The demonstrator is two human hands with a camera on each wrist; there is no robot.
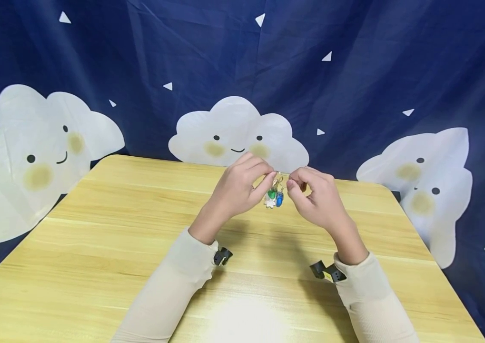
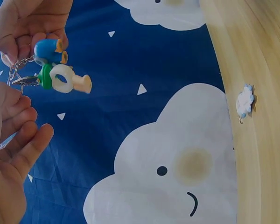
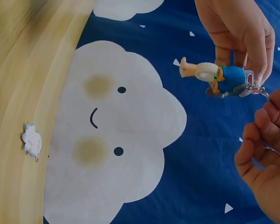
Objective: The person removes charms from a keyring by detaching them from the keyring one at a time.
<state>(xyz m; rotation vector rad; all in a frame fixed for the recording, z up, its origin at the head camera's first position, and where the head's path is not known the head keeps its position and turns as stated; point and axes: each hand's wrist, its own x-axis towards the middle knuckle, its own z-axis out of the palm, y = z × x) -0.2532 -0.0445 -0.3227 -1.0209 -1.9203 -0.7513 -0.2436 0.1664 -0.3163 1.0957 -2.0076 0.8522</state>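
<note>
Over the far part of the table, my left hand (image 1: 242, 183) and right hand (image 1: 319, 195) meet at a small metal keychain (image 2: 19, 70). The left thumb and fingertips pinch its metal ring and clasp at one side. Opposite, the right thumb and index finger pinch the chain's other side. A blue figurine (image 2: 47, 49) with orange feet dangles from it beside a green and white figurine (image 2: 60, 78) with a peach-coloured end. Below them a white, flower-shaped charm (image 3: 32, 140) with pale blue edges lies on the table. Fingers partly hide the ring.
The light wooden table (image 1: 96, 247) spreads beneath both arms, with a bright glare near its front edge. Behind it hangs a dark blue curtain (image 1: 208, 52) printed with smiling clouds and white triangles. Black wrist cameras sit at both cuffs.
</note>
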